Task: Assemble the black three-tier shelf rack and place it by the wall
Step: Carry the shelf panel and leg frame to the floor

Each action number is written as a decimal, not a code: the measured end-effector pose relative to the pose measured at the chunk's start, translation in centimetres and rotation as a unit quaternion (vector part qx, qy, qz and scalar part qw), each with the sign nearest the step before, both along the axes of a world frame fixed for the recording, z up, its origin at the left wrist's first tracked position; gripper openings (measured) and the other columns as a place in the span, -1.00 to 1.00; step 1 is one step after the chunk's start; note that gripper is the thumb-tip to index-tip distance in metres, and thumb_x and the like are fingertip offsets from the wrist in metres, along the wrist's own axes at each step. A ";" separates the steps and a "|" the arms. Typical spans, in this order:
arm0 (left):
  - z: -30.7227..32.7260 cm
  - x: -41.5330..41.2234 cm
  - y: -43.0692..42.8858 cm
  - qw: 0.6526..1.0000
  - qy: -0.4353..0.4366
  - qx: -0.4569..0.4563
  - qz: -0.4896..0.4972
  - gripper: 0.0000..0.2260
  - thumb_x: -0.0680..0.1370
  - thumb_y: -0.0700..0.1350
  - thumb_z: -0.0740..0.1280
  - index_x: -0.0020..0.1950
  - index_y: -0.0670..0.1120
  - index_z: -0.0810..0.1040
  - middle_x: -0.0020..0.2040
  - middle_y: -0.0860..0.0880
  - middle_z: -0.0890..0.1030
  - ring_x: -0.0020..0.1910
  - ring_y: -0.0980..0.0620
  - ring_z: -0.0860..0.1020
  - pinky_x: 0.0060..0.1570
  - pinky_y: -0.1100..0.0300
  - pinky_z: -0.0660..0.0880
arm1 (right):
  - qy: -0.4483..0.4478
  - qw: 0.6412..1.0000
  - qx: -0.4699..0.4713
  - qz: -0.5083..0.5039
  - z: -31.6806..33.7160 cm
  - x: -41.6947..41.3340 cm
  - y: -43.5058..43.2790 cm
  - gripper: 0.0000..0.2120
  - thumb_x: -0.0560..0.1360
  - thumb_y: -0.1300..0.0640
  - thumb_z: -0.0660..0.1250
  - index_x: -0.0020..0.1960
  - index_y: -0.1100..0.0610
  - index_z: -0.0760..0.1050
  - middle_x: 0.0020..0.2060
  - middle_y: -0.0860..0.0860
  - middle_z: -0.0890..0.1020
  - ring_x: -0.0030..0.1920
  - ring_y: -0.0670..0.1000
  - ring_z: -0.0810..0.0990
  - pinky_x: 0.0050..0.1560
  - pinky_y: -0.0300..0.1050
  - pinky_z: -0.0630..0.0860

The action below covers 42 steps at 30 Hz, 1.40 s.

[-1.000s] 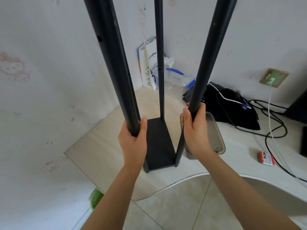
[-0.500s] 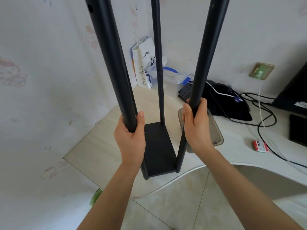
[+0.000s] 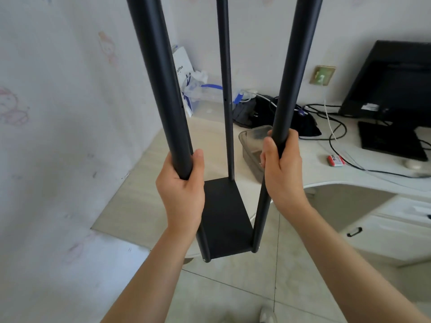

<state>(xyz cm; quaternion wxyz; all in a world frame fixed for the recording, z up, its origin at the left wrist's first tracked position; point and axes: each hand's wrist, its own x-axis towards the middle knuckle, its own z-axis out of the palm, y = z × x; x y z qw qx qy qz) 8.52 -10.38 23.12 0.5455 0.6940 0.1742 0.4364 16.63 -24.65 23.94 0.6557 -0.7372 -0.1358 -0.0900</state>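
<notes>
my left hand [image 3: 180, 190] curls around one black metal rack pole [image 3: 161, 87], my right hand [image 3: 283, 173] around another [image 3: 291, 73]; the flat black rectangular shelf [image 3: 224, 213] hangs below my fingers.

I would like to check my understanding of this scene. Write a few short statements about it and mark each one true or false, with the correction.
1. The left hand grips the left pole. True.
2. The right hand lies flat on the shelf. False: it grips the right pole.
3. A monitor stands on the desk. True.
4. The red item lies on the floor. False: it lies on the desk.
</notes>
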 end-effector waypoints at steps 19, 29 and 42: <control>0.6 -12.6 -14.5 0.987 -0.019 -0.001 -0.157 -0.71 0.56 0.04 0.38 -0.29 0.00 0.41 -0.46 -0.17 0.37 -0.51 -0.22 0.36 -0.52 -0.02 0.34 | -0.020 0.989 -0.006 -0.147 1.0 -17.1 -16.9 -0.89 0.56 -0.10 0.16 0.02 -0.09 0.36 -0.37 -0.13 0.43 -0.37 -0.10 0.38 -0.37 -0.20 0.39; -2.9 -21.4 -29.0 0.966 0.010 -0.019 -0.259 -0.68 0.56 0.03 0.37 -0.35 0.12 0.37 -0.52 0.03 0.34 -0.57 -0.06 0.34 -0.49 0.11 0.29 | 0.031 0.980 -0.027 -0.194 -1.5 -29.9 -33.0 -0.91 0.62 0.13 0.22 0.08 -0.01 0.34 -0.28 0.04 0.48 -0.33 -0.06 0.46 -0.32 -0.29 0.46; -9.4 -26.6 -42.8 0.864 0.144 0.012 -0.482 -0.65 0.52 0.13 0.38 -0.36 0.02 0.37 -0.49 -0.09 0.37 -0.51 -0.17 0.38 -0.48 0.03 0.34 | 0.081 0.926 0.012 -0.369 -3.5 -41.9 -47.3 -0.80 0.63 0.31 0.21 0.17 0.08 0.29 -0.23 0.09 0.50 -0.29 -0.07 0.52 -0.19 -0.22 0.55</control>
